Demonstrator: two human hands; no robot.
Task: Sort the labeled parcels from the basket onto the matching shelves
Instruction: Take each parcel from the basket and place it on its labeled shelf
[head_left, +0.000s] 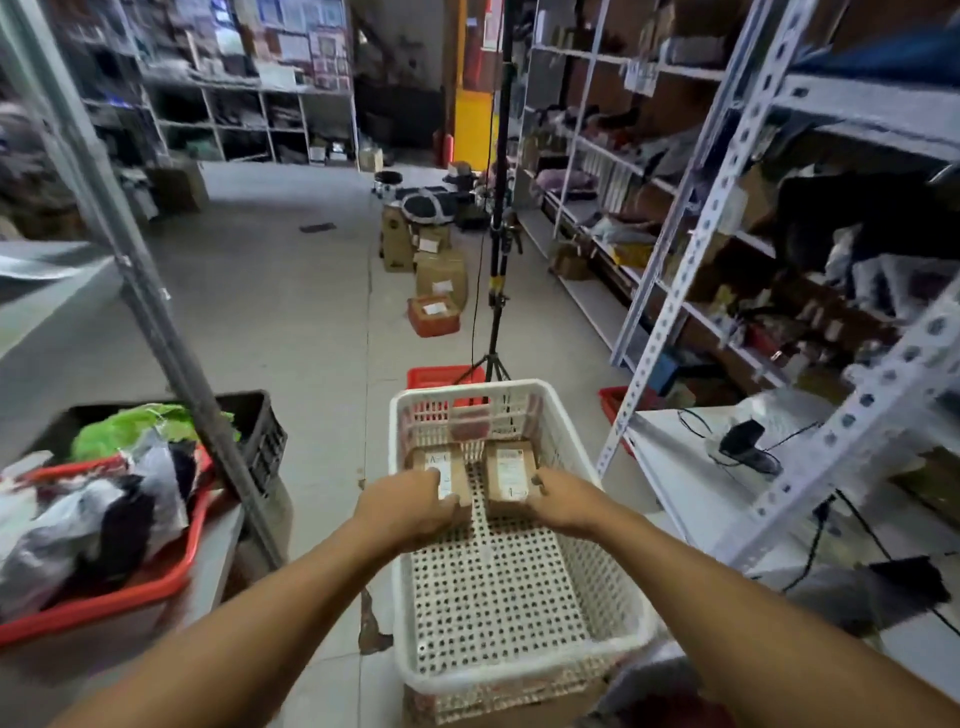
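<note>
lying side by side at the far end of a white perforated plastic basket (519, 587) are two small brown cardboard parcels, each with a white label on top. the left parcel (441, 470) has a label with a letter that looks like an "a", though the print is too blurred to be sure; the right parcel (511, 470) carries a label whose text cannot be read. the left hand (410, 506) reaches into the basket with its fingers curled over the near edge of the left parcel, gripping it. the right hand (563, 499) does likewise on the right parcel, fingers wrapped around its near right corner. both parcels rest on the basket floor, just beside each other with a narrow gap between them. the rest of the basket floor is bare dotted plastic. beyond the basket stands a black tripod (493, 291), with a red basket (441, 376) at its foot and another red basket (434, 314) further along, then brown cartons (441, 270) on the grey floor. to the right runs white slotted-metal shelving (727, 171) crowded with mixed goods. to the left, a red tray (130, 587) heaped with bagged items sits beside a black crate (260, 436), behind a grey shelf post (156, 312).
</note>
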